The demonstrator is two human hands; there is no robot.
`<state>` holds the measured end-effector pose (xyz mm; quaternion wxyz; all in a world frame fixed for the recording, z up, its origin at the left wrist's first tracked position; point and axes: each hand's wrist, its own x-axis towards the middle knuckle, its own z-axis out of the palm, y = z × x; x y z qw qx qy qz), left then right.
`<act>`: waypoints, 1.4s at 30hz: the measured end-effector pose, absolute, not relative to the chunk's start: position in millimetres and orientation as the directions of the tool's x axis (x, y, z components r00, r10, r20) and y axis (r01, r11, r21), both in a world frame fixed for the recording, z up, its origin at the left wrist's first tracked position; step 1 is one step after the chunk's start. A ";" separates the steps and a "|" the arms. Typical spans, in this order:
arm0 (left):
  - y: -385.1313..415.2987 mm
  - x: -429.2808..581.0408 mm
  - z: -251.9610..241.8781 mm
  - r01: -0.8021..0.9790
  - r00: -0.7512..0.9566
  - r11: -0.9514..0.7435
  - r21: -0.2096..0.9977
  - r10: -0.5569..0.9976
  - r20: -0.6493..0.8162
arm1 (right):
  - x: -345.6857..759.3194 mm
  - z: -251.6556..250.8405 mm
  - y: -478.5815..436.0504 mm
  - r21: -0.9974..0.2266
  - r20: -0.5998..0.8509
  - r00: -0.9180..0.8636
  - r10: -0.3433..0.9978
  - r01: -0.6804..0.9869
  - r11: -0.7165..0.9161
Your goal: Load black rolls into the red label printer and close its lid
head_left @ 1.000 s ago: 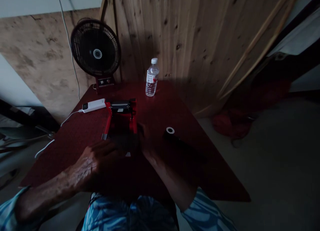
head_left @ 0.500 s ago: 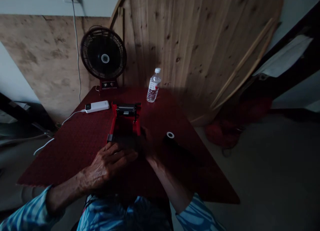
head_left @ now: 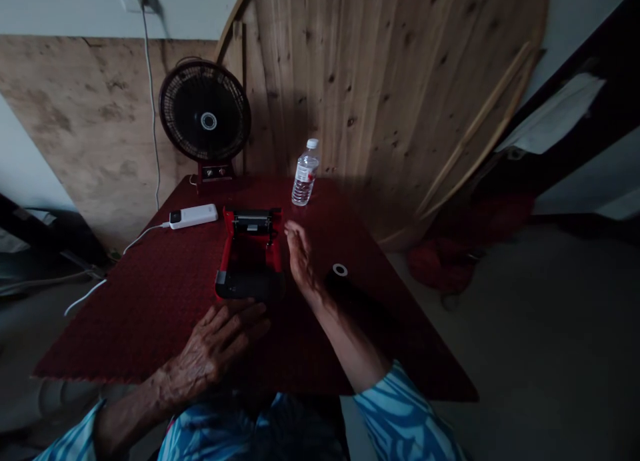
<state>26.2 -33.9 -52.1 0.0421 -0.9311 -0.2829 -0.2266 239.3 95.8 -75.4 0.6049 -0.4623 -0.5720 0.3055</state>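
A red-framed device (head_left: 226, 254) with a dark bar across its far end and a black rounded part (head_left: 245, 286) at its near end lies on the dark red table (head_left: 165, 301). My left hand (head_left: 220, 338) rests palm down just in front of the black part, fingers stretched out and holding nothing. Beside the device's right side is my right hand (head_left: 301, 258), turned on edge with its fingers extended and apart from the frame. Further right lies a dark cylinder with a white ring at its end (head_left: 340, 270); its body fades into shadow.
A clear water bottle (head_left: 305, 174) stands at the back of the table, right of a black fan (head_left: 205, 118). A white power bank (head_left: 194, 216) with a cable lies at the left. Wooden boards (head_left: 350, 81) lean on the wall behind. Red bags (head_left: 445, 264) lie right of the table.
My right hand has come away from the device's near right corner and moved up along its right side. My left hand has drawn back slightly, uncovering the black part.
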 end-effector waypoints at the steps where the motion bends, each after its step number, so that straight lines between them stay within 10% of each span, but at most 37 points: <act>1: -34.3 25.8 -52.7 0.552 0.731 -0.832 0.055 0.515 0.448 | 239.0 -69.9 101.4 -0.905 0.416 0.145 0.898 0.155 0.395; 42: 11.5 -3.7 -48.1 0.708 0.490 -0.665 0.240 0.706 0.511 | 252.8 -81.4 28.7 -0.584 0.736 -0.114 0.668 0.393 0.710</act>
